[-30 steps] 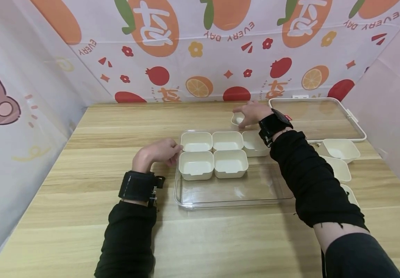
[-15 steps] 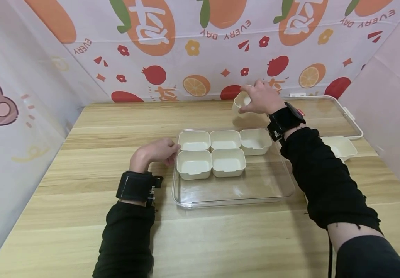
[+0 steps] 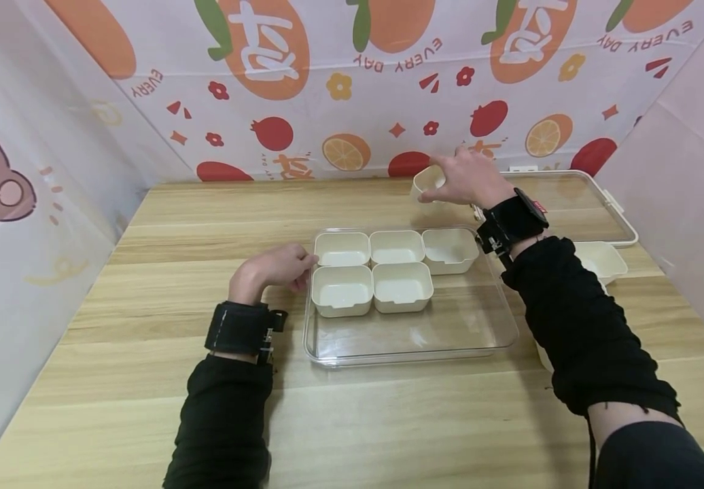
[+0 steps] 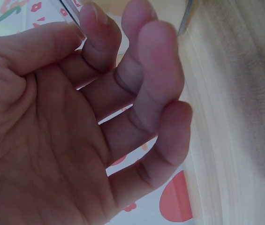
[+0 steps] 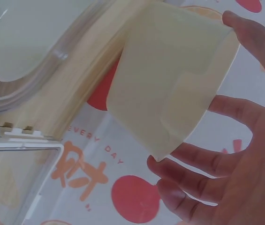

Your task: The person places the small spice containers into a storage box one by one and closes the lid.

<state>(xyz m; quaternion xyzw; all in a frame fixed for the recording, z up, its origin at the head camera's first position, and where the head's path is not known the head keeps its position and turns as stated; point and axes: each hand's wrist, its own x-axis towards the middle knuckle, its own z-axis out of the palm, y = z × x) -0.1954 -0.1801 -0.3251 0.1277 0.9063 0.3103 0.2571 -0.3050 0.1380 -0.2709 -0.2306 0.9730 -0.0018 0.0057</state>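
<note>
My right hand [image 3: 471,180] holds a small cream plastic box [image 5: 170,70] by its rim, thumb on one side and fingers on the other. The box is tilted above the back of the table, beyond the large clear plastic container [image 3: 382,339]. Inside that container several matching cream boxes [image 3: 342,293] sit in two rows: three along the back and two at the front left. At the container's left wall, my left hand [image 3: 271,270] pinches the edge between thumb and index finger; the left wrist view shows its other fingers [image 4: 158,61] loosely curled.
A clear lid with a white rim [image 3: 572,207] lies at the back right. More cream boxes, one [image 3: 599,260] near the lid, are partly hidden by the right sleeve. A fruit-print cloth [image 3: 340,115] hangs behind the wooden table [image 3: 144,326].
My right hand has lifted the cream box off the table behind the container, then shifted slightly right with it. The left hand has stayed at the container's edge.
</note>
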